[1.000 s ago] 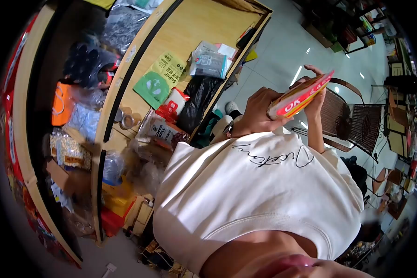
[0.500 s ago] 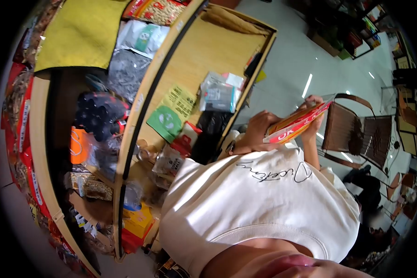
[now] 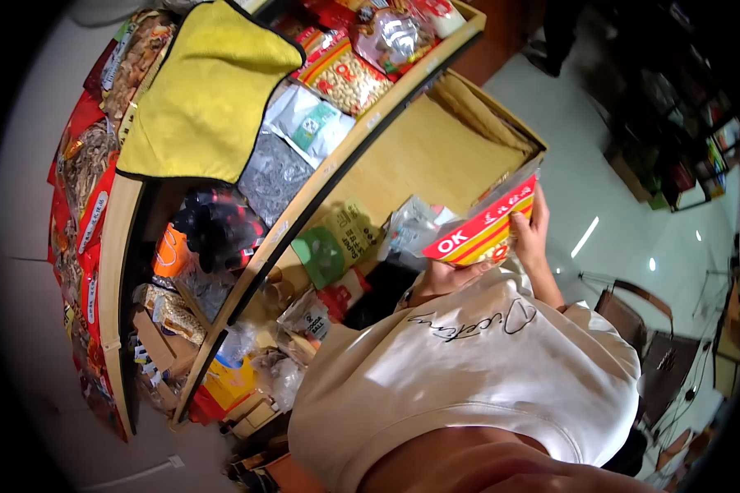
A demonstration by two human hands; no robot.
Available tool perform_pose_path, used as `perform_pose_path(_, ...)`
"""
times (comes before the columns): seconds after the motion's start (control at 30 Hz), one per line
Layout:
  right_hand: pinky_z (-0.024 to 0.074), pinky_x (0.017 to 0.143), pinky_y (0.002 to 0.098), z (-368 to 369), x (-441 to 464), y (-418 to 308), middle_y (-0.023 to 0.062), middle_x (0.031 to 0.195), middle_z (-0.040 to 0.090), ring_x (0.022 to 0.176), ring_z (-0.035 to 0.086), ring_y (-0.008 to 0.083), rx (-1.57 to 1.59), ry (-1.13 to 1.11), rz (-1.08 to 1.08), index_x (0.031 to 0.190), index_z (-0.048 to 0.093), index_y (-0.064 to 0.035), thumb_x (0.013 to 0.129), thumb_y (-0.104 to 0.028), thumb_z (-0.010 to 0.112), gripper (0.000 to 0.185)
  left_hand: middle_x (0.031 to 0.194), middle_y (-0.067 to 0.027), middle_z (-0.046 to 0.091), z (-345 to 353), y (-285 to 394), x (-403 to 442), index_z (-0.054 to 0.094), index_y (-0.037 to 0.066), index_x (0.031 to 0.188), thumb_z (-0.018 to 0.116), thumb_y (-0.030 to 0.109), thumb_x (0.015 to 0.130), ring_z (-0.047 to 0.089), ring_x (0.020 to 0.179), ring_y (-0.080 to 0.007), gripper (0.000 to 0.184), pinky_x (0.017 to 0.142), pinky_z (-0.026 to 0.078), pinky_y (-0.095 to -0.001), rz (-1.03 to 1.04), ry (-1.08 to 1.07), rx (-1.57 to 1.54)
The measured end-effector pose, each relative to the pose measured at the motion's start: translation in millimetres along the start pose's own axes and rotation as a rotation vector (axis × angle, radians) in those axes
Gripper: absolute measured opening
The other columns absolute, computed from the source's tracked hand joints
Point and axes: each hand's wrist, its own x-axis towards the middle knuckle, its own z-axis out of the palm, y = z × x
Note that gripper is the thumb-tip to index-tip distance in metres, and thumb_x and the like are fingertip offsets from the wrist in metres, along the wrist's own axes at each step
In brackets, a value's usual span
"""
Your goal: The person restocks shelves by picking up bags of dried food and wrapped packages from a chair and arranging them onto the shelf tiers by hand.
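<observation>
A red, yellow and white plastic packet marked OK [image 3: 478, 232] is held up in front of the chest, tilted, its upper edge clear and see-through. My left hand [image 3: 450, 278] grips its lower edge, with part of the hand hidden behind the packet. At the packet's right side, my right hand [image 3: 531, 234] is closed on it, the thumb against the printed face. Just left of the packet, a clear packet [image 3: 411, 230] lies on the wooden shelf [image 3: 395, 156].
A yellow cloth [image 3: 210, 90] lies over the shelf unit at upper left. Near it are an OK packet of pale pieces [image 3: 349, 78], a white pouch [image 3: 308, 123] and dark bottles [image 3: 218, 230]. A brown chair [image 3: 633, 324] stands at right; a person's legs [image 3: 557, 33] show at top.
The view has swung, bringing more of the shelf's top in. The packet and both hands have moved left in view, and the packet's printed face has turned more toward the camera.
</observation>
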Motion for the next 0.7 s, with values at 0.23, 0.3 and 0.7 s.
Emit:
perform_pose_path(0.23, 0.0478, 0.073, 0.0253, -1.2, 115.0, 20.3, 0.0099, 0.090, 0.062, 0.080, 0.061, 0.0132, 0.130, -0.243, 0.076, 0.111, 0.043, 0.0010, 0.081, -0.014, 0.061, 0.038, 0.108, -0.0130, 0.058, -1.5, -20.3, 82.4, 0.047, -0.005, 0.115, 0.068, -0.005, 0.072, 0.058, 0.096, -0.0167, 0.047, 0.084, 0.047, -0.0305, 0.084, 0.315, 0.084)
perform_pose_path(0.3, 0.0475, 0.073, 0.0250, 1.2, 135.7, 25.8, 0.0096, 0.090, 0.062, 0.080, 0.061, 0.0132, 0.168, -0.263, 0.101, 0.111, 0.044, 0.0013, 0.082, -0.013, 0.060, 0.036, 0.108, -0.0133, 0.059, -2.4, -28.4, 98.6, 0.048, -0.005, 0.114, 0.067, -0.005, 0.072, 0.058, 0.097, -0.0170, 0.046, 0.084, 0.047, -0.0307, 0.156, 0.384, 0.101)
perform_pose_path(0.7, 0.0406, 0.085, 0.0276, 15.5, 239.1, 77.2, 0.0093, 0.099, 0.057, 0.093, 0.052, 0.0131, 0.313, -0.314, 0.165, 0.115, 0.046, 0.0033, 0.089, -0.028, 0.052, 0.041, 0.118, -0.0114, 0.051, -23.8, 85.9, 195.1, 0.051, 0.002, 0.120, 0.069, 0.059, 0.062, 0.046, 0.112, -0.0253, 0.084, 0.096, 0.035, -0.0449, 0.657, 0.288, 1.882)
